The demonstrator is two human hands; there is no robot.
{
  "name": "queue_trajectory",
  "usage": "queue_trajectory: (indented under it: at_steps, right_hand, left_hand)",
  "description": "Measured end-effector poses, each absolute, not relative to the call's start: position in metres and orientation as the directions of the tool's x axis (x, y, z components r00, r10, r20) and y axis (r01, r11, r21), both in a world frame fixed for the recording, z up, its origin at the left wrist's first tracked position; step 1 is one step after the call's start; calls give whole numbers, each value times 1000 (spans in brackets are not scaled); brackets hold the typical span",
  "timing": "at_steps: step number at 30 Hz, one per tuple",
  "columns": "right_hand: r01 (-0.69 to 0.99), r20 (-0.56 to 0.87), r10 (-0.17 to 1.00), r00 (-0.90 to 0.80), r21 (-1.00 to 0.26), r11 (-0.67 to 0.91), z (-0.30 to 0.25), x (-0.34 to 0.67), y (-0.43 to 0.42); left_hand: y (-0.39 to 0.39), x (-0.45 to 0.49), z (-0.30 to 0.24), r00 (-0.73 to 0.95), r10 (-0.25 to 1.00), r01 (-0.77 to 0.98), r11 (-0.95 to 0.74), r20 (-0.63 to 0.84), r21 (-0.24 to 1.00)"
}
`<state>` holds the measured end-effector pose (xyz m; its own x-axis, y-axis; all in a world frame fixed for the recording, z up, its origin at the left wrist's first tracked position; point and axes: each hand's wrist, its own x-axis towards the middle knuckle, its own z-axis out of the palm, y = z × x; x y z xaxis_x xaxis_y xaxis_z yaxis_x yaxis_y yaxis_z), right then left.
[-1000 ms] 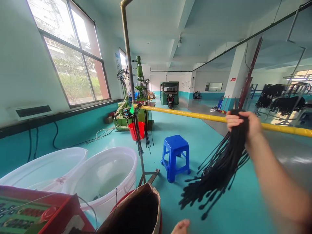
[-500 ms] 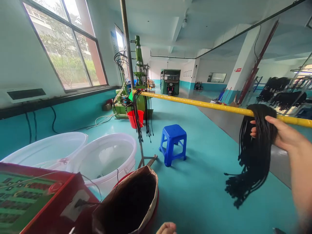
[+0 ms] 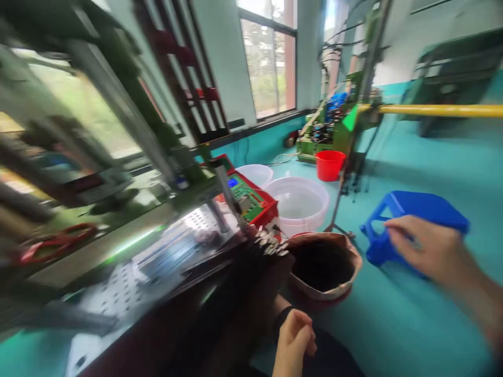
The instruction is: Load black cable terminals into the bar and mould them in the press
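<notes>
My right hand (image 3: 426, 250) hangs in the air at the right, in front of a blue plastic stool (image 3: 416, 209). It is blurred, its fingers loosely apart, and it holds nothing. At the bottom middle my left hand (image 3: 294, 339) has its fingers curled in, and I see nothing in them. Just above it stands a brown bag (image 3: 324, 290) with a rolled rim, full of black cables. A yellow bar (image 3: 444, 110) crosses the upper right; no bundle on it shows in this view.
A green machine with a perforated metal bed (image 3: 157, 256) and a red control box (image 3: 251, 196) fills the left. Two white tubs (image 3: 301, 183) and a red bucket (image 3: 329, 164) stand on the teal floor, with another green machine (image 3: 334, 131) behind.
The view has swung left and down toward the machine. The black cable bundle my right hand held at the yellow bar is gone from it; that hand has dropped, empty, toward the stool.
</notes>
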<state>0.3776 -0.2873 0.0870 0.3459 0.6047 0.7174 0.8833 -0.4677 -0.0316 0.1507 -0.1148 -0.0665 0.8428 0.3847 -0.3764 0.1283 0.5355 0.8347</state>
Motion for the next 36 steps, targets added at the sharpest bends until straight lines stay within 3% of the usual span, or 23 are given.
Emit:
queue_trajectory:
  at_steps: [1, 3, 7, 10, 14, 17, 22, 24, 29, 36]
  right_hand:
    - [954, 640, 727, 250, -31, -300, 78, 368, -245]
    - [996, 505, 860, 80, -82, -44, 62, 339, -167]
    - [944, 281, 926, -252, -139, 300, 35, 277, -63]
    - [911, 163, 914, -370, -129, 392, 21, 263, -29]
    - [910, 161, 903, -399, -53, 411, 0, 290, -19]
    - [905, 306, 858, -413, 34, 424, -20, 315, -27]
    - [884, 480, 760, -438, 76, 462, -34, 318, -38]
    - [885, 481, 757, -443, 102, 454, -31, 311, -33]
    - [963, 464, 844, -268, 97, 253, -25, 302, -18]
    - [873, 436, 771, -464, 77, 481, -39, 329, -48]
  left_hand:
    - [-108, 138, -60, 820, 471, 77, 473, -325, 878]
    - [-94, 111, -49, 713, 662, 19, 308, -229, 951]
    - [-64, 44, -36, 418, 908, 180, -118, 32, 977]
    - [-40, -15, -37, 246, 930, 453, -360, 273, 816]
    - [-20, -82, -45, 230, 834, 794, -458, 501, 400]
    - [-12, -106, -52, 253, 835, 919, -365, 489, 148]
    - [16, -115, -51, 374, 809, 913, -407, 453, -28]
    - [34, -115, -44, 418, 801, 898, -436, 429, -61]
    - [69, -109, -23, 435, 851, 899, -430, 295, -82]
    - [41, -122, -40, 433, 872, 901, -424, 228, -90]
